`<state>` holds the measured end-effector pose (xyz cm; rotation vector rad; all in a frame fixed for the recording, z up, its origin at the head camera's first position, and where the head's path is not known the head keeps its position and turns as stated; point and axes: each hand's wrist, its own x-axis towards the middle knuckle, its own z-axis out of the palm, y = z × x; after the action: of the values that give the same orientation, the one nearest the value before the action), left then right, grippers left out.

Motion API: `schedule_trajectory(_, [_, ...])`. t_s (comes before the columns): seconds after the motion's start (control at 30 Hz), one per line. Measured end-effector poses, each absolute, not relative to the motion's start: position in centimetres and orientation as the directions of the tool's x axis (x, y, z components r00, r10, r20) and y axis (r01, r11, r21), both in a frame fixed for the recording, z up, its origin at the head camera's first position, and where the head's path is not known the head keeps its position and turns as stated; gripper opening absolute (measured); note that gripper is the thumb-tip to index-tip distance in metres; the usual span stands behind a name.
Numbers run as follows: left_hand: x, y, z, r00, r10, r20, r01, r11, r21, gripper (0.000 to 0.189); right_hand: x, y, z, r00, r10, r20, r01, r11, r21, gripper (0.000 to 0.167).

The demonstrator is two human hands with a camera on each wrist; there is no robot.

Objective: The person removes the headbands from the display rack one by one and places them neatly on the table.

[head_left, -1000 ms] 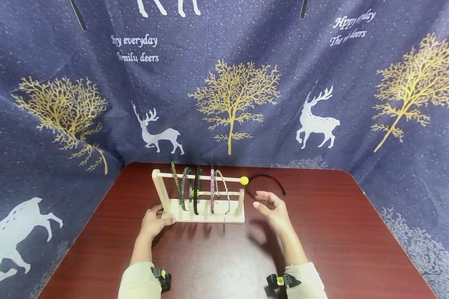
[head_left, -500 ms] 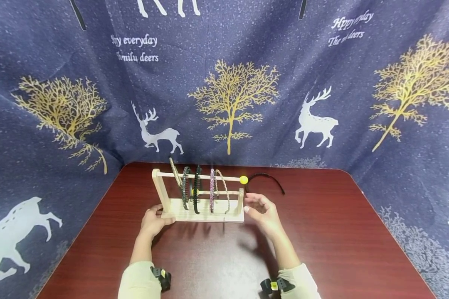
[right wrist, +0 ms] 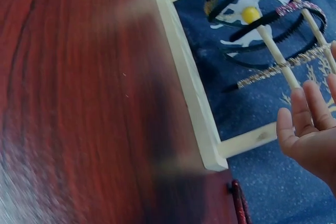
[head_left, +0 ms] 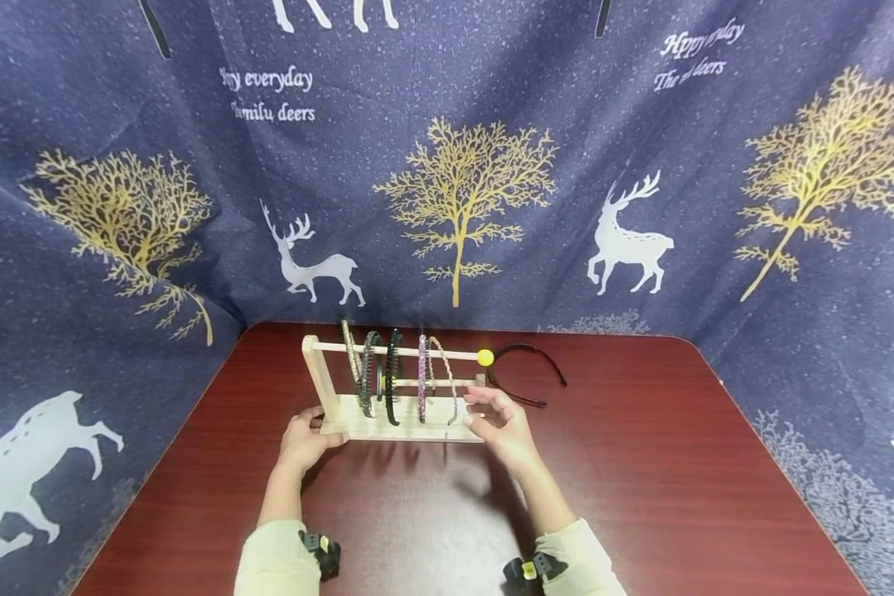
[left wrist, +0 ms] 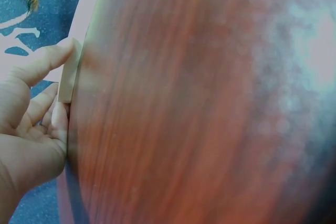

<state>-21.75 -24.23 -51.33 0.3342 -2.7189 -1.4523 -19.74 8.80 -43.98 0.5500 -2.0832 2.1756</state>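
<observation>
In the head view, a pale wooden headband rack [head_left: 410, 433] stands on the table. Its left end is held by my left hand [head_left: 301, 443], and the left wrist view shows the thumb and fingers pinching the base end [left wrist: 70, 80]. On the rods hang a gold headband [head_left: 349, 346], a dark grey one [head_left: 368, 356], a black one [head_left: 392, 401], a pink glittery one [head_left: 422, 372] and a beige braided one [head_left: 450, 393]. My right hand [head_left: 507, 429] is at the rack's right end, fingers loosely bent and holding nothing, beside the beige headband.
Behind and right of the right hand, a dark reddish-brown headband [head_left: 523, 347] lies on the reddish wooden table [head_left: 656, 463]. A yellow ball [head_left: 485, 358] caps the upper rod. A blue curtain [head_left: 507, 273] printed with deer and trees hangs around the table's back and sides.
My right hand has moved left, from near the headband on the table to the rack's right end. The gold headband swings slightly on its rod. The left hand stays put.
</observation>
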Motion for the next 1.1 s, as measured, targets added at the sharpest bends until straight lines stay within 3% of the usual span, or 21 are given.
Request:
schedule_trajectory(0.33, [-21.7, -24.3, -51.1, -0.976, -0.209, -0.063, -0.171, 0.556, 0.814, 0.074, -19.7, 7.6, -44.5, -0.926, -0.222, 0.307, -0.284, -0.128, -0.95, 0.035])
schedule_trajectory(0.73, [-21.7, -24.2, -51.0, -0.976, -0.207, -0.069, -0.176, 0.559, 0.811, 0.074, -19.8, 6.8, -44.8, -0.919, -0.193, 0.345, -0.33, -0.105, -0.938, 0.019])
schedule_trajectory(1.1, [-21.5, -24.3, -50.8, -0.977, -0.199, -0.073, -0.176, 0.567, 0.805, 0.074, -19.8, 7.0, -44.0, -0.914, -0.189, 0.358, -0.356, -0.044, -0.933, 0.014])
